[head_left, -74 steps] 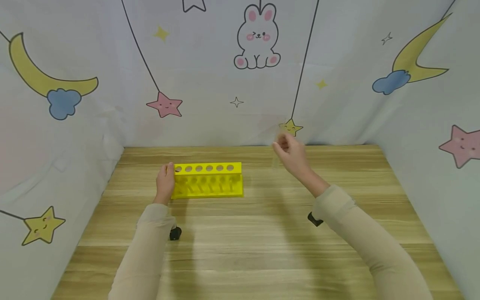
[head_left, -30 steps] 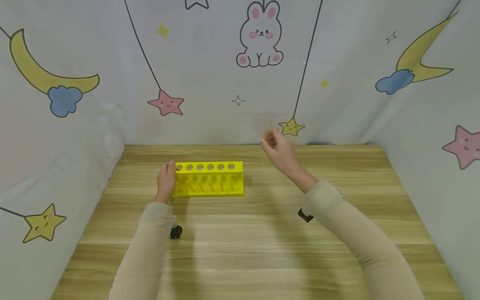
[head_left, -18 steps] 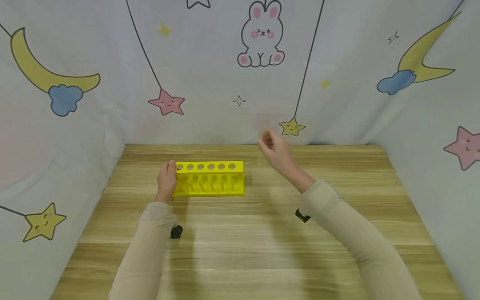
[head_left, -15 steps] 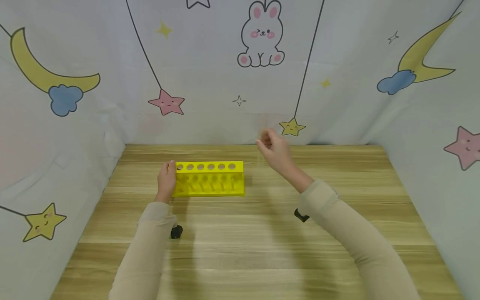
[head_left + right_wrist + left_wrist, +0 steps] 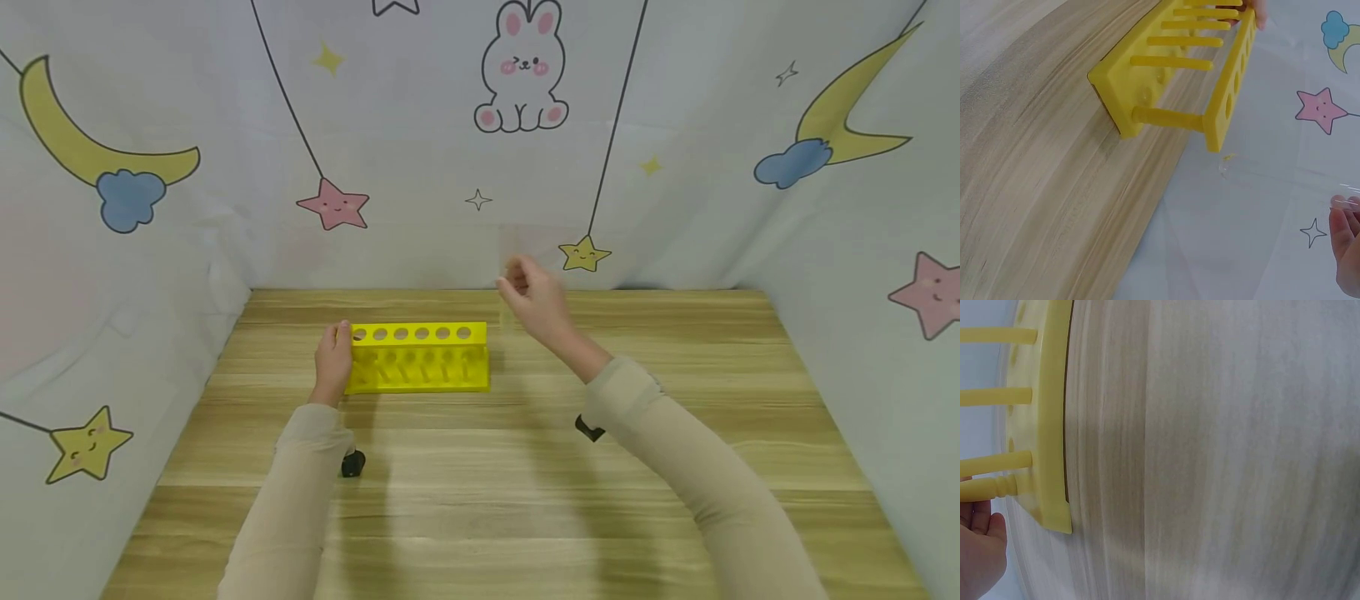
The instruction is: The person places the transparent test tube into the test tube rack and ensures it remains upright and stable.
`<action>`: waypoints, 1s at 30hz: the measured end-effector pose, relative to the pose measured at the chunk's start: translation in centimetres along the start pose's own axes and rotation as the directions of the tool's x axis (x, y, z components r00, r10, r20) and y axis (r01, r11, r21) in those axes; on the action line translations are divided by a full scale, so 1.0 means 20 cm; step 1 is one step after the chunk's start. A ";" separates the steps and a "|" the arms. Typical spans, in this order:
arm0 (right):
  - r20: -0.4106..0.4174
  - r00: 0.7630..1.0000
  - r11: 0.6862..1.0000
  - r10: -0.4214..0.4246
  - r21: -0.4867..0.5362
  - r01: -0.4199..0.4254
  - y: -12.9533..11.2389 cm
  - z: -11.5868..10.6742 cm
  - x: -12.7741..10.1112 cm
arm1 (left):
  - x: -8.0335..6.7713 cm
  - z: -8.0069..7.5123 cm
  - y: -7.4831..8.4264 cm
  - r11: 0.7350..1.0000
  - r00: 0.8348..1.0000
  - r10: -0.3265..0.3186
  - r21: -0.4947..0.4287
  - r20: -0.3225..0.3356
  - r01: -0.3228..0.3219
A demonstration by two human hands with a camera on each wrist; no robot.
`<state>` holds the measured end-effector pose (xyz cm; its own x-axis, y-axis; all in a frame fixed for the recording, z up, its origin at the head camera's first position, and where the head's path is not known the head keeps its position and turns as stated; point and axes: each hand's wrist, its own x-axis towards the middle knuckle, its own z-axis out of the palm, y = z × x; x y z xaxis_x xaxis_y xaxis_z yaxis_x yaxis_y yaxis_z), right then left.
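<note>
A yellow test tube rack (image 5: 423, 386) stands on the table, with a row of round holes along its top bar and pegs below. My left hand (image 5: 332, 365) grips the rack's left end; the left wrist view has its fingers around an end post (image 5: 988, 489). Raised beyond the rack's right end, my right hand (image 5: 538, 302) pinches a clear test tube (image 5: 1279, 177). In the right wrist view the tube's rounded end points toward the rack's near corner, apart from it. The tube is barely visible in the head view. No tubes show in the rack.
The wood-grain table (image 5: 480, 500) reaches back to a white curtain (image 5: 420, 150) printed with a rabbit, stars and moons. Curtain walls also close in both sides. Black wrist cameras (image 5: 352, 463) sit under the sleeves.
My right hand has moved left with the test tube, from well right of the rack to close by its right end. My left hand and the rack have stayed in place.
</note>
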<state>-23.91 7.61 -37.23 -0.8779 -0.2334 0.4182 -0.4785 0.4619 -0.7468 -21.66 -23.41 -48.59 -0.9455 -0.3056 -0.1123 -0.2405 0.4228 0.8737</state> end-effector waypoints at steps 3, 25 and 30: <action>0.001 1.000 1.000 -0.010 -0.002 0.010 0.00 0.01 0.00 | 0.00 0.00 -0.01 1.000 1.000 0.002 -0.001 0.001 -0.002; 0.033 0.999 1.000 -0.023 0.008 0.023 -0.04 0.06 0.01 | -0.01 0.00 -0.01 1.000 1.000 -0.017 -0.025 -0.001 0.017; 0.037 0.999 1.000 -0.014 0.026 0.013 -0.05 0.08 0.02 | -0.01 0.00 -0.01 0.999 1.000 -0.015 -0.032 0.001 0.016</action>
<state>-23.76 5.64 -37.07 -0.8712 -0.2715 0.4090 -0.4902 0.4368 -0.7543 -21.47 -23.41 -48.81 -0.9418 -0.3115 -0.1262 -0.2479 0.3901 0.8868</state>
